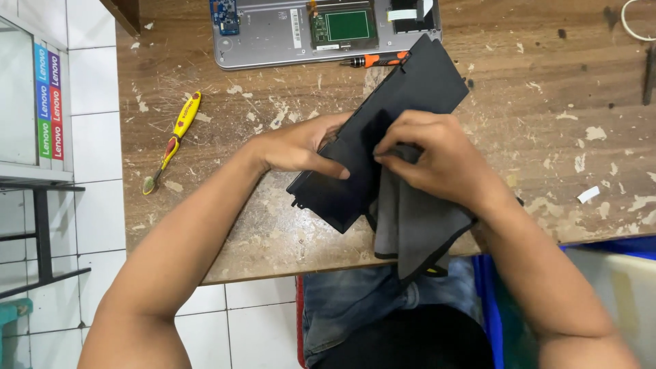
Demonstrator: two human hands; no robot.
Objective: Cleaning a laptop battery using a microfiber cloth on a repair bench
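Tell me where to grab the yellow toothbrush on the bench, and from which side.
Grip the yellow toothbrush at mid-handle, fingers coming from above across its width. It lies flat and diagonal on the wooden bench, bristle end toward the near-left edge, clear of other things.

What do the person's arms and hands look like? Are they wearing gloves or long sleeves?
No gloves and no long sleeves. Both forearms are bare all the way up to the edge of the picture. The left hand and the right hand are bare too, with no rings, watch or bracelet showing. The fingernails look short.
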